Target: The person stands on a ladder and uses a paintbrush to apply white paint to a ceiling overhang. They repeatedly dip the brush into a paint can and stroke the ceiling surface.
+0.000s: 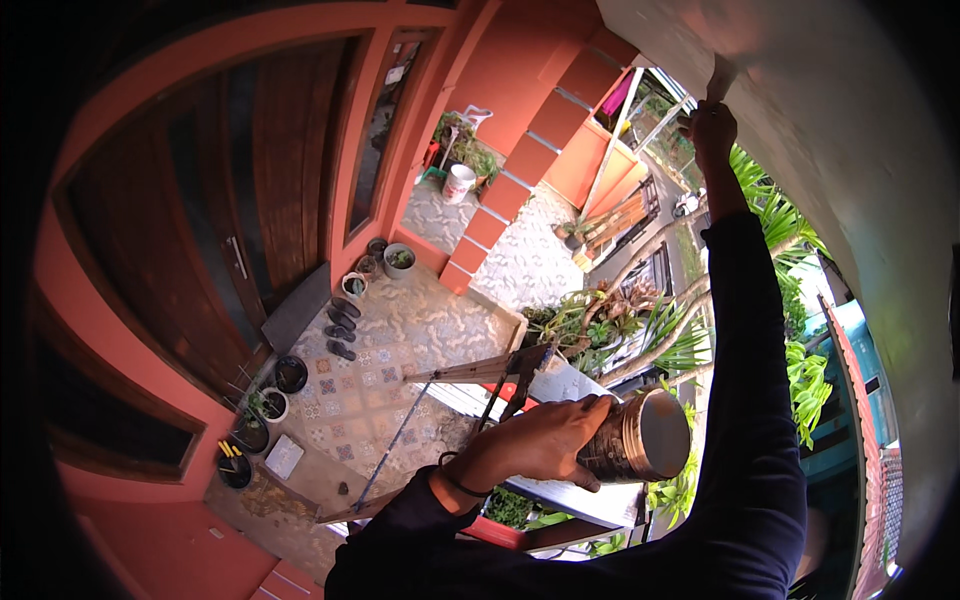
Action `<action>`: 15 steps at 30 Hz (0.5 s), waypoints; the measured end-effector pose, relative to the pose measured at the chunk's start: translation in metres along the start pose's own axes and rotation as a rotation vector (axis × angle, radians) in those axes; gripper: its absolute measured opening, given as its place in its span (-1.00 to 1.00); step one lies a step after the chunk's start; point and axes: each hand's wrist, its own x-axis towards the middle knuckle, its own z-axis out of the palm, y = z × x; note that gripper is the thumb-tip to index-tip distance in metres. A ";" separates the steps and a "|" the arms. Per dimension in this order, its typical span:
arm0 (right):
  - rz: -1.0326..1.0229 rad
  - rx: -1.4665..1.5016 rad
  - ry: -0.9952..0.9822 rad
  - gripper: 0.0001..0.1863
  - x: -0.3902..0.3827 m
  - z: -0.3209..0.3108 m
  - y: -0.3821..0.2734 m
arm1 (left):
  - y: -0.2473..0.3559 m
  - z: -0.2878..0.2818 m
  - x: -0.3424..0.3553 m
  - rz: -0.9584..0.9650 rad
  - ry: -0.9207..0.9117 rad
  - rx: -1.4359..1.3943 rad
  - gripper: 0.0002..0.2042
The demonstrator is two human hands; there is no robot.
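My left hand [535,440], with a dark band at its wrist, is closed around a round, smudged brown can [618,445] near the lower middle. A smooth grey surface fills the can's round end, which faces right. High at the upper right, my right arm stretches up and my right hand [712,128] is closed on a paintbrush [720,80]. The brush's flat, widening end touches the pale ceiling [800,110]. My fingers partly hide its handle, and its bristles are too small to make out clearly.
Beneath me are a wooden ladder-like frame [465,372] and a patterned tile floor [365,390]. Potted plants [398,260] and dark sandals [342,330] lie along the orange wall and brown door [215,200]. Branches and leafy plants [590,330] grow at the right.
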 end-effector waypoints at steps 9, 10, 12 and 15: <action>-0.937 -1.158 -0.069 -0.77 -0.034 -0.009 -0.055 | -0.001 0.001 0.001 -0.026 -0.037 -0.007 0.07; -0.951 -1.165 -0.028 -0.68 -0.038 -0.006 -0.066 | -0.001 0.000 0.001 -0.024 -0.042 -0.014 0.08; -0.928 -0.905 -0.078 -0.70 -0.053 0.009 -0.080 | 0.000 -0.001 0.002 -0.040 -0.065 -0.023 0.10; -0.830 -0.714 -0.099 -0.74 -0.081 0.024 -0.103 | 0.003 -0.005 0.001 -0.079 -0.105 -0.025 0.11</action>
